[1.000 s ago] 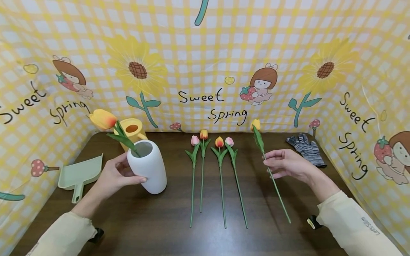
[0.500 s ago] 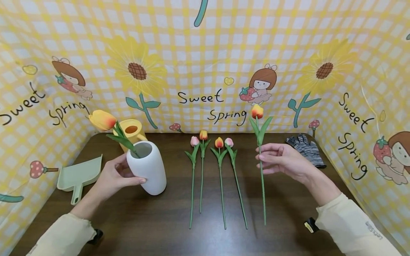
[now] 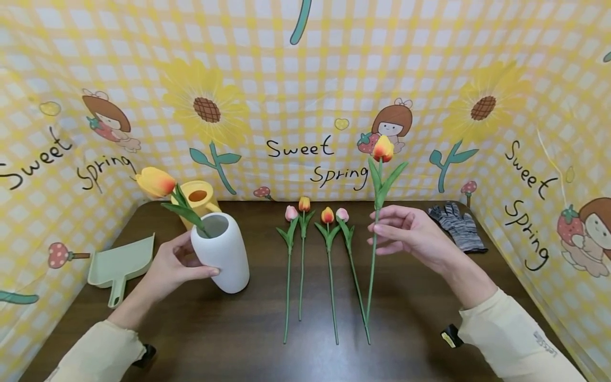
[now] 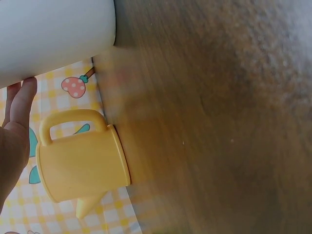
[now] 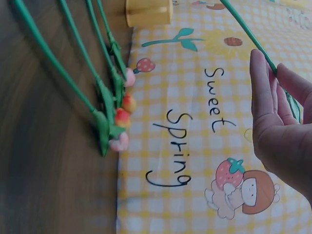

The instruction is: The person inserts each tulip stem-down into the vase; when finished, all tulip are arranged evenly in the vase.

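Note:
My left hand (image 3: 174, 265) grips the white vase (image 3: 223, 260) from its left side, thumb across the front; the vase leans to the left. A yellow-orange tulip (image 3: 155, 182) stands in its mouth, tilted left. Between thumb and fingers my right hand (image 3: 412, 236) pinches the stem of a yellow-red tulip (image 3: 383, 149), held upright with its bloom at the top. In the right wrist view, this green stem (image 5: 248, 31) passes between the thumb and fingers of the hand (image 5: 285, 126). The left wrist view shows fingertips of the hand (image 4: 17, 122) touching the vase (image 4: 53, 34).
Several tulips (image 3: 328, 265), pink and orange, lie side by side mid-table, blooms toward the back. Behind the vase is a yellow watering can (image 3: 198, 197). A green dustpan (image 3: 121, 260) lies at the left, a grey knitted glove (image 3: 460, 228) at the back right. Patterned cloth surrounds the table.
My right hand has moved left and slightly up with its tulip, whose stem swung from slanting to nearly upright and whose bloom rose. My left hand and the vase have barely moved.

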{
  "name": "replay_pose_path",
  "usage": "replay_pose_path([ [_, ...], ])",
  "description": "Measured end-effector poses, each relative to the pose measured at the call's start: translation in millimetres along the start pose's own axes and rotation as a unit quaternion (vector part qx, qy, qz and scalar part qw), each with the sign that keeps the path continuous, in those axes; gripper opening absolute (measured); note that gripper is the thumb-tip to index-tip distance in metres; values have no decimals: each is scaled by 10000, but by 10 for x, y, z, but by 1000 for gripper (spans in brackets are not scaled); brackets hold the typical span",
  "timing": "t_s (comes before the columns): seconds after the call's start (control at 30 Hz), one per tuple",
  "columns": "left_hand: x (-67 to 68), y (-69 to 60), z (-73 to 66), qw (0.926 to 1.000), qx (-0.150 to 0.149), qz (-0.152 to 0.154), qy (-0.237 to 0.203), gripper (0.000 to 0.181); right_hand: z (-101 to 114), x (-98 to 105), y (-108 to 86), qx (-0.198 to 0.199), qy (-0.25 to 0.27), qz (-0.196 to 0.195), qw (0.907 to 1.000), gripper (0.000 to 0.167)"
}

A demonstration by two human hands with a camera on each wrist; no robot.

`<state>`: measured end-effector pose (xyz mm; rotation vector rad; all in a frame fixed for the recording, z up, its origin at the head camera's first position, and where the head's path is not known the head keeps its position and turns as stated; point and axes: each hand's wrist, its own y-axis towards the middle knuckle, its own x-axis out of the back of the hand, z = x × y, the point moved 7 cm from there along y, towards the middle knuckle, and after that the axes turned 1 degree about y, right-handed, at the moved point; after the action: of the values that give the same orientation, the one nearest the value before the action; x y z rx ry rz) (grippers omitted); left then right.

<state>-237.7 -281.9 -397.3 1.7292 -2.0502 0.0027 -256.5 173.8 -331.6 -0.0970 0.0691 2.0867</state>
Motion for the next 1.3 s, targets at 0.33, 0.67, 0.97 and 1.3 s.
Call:
replay_pose_path([
  [0.33,-52,44,36,9998,132,146,-2,72,90,-141,59,324,219,45,9992,21],
  [0.67,-47,4,26,9998,115,135,-14,73,219,-350,193,617,254,100,9977,19],
  [0.97,-36,-5,15,10000,49,83,-10,72,443,-586,306,1410,333,103,9894,11],
  [1.3,-7,-11,19,9999,62,-35,81,72,777,-955,447,2187,859,260,9717,14],
])
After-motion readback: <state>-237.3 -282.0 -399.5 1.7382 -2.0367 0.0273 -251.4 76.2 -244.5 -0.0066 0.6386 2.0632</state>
